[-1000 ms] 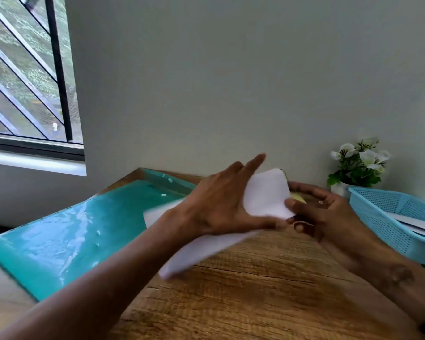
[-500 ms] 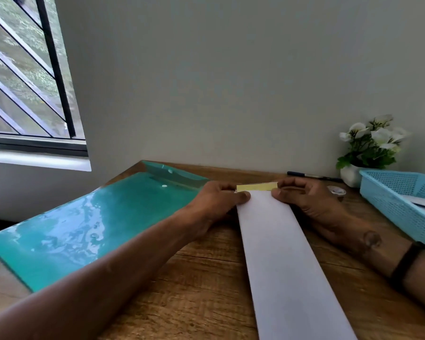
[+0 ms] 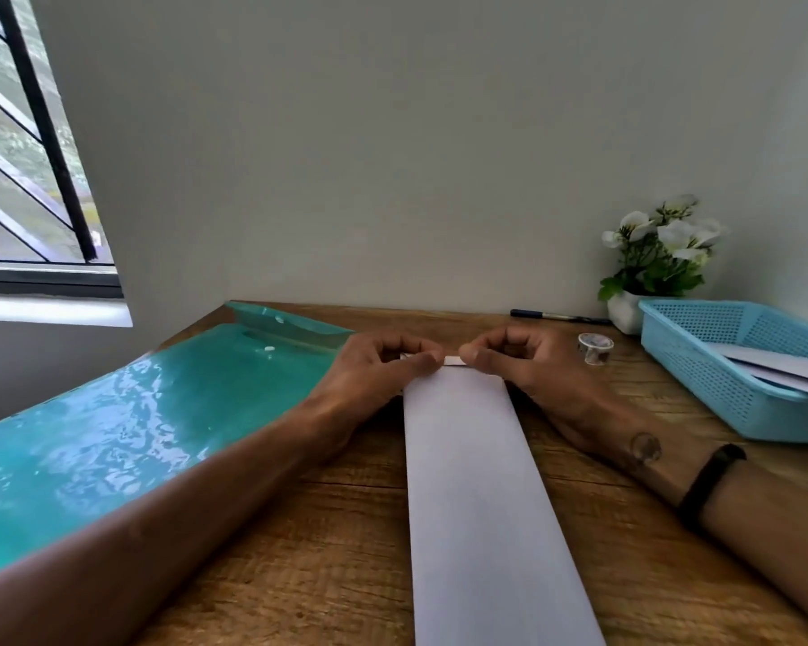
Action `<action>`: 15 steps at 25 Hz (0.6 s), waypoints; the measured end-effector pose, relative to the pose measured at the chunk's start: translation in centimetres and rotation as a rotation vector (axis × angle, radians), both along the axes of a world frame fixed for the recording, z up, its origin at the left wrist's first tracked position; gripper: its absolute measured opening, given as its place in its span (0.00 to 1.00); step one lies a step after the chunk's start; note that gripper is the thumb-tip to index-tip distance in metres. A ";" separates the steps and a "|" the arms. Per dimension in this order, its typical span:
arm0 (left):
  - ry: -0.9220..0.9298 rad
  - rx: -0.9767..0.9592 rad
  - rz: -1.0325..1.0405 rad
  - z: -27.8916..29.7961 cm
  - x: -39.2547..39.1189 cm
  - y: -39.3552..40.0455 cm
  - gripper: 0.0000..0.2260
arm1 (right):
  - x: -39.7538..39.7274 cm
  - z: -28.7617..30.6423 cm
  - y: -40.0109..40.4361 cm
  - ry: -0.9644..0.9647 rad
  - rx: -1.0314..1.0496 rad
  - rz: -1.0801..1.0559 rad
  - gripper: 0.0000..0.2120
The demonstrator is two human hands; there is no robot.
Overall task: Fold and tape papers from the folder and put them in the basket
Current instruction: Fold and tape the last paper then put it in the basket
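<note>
fingers (image 3: 432, 359): both hands pinch a tape strip (image 3: 453, 361) | folded paper (image 3: 476, 482): far end touches them, length runs toward the near surface edge

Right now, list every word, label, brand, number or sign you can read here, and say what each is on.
None can be read.
Folded white paper: blank on the side showing.
Tape roll: a faint pattern, too small and blurred to read.
Pen: too small to show any marking.
Teal folder: only glare.
Blue basket and papers in it: no print visible.
</note>
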State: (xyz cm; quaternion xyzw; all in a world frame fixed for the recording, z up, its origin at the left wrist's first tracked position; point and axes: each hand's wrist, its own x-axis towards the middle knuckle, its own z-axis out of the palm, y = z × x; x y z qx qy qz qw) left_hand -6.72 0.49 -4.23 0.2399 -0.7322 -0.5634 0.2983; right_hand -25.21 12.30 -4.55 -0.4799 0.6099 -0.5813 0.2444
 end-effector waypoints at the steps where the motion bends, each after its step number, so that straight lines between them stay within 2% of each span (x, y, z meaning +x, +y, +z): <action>1: -0.003 -0.010 -0.011 0.0 0.0 0.3 0.06 | 0.2 0.1 0.1 0.023 -0.006 0.000 0.10; 6: 0.014 -0.044 0.060 -0.2 -0.5 0.8 0.05 | 0.2 0.2 0.2 0.114 0.054 0.015 0.12; 11: 0.082 0.122 0.112 0.2 -0.7 0.4 0.07 | -0.8 0.0 -0.2 -0.170 0.007 -0.055 0.13; 15: 0.047 0.039 0.085 0.3 -0.7 0.4 0.08 | -0.9 -0.2 -0.4 -0.182 0.003 -0.153 0.14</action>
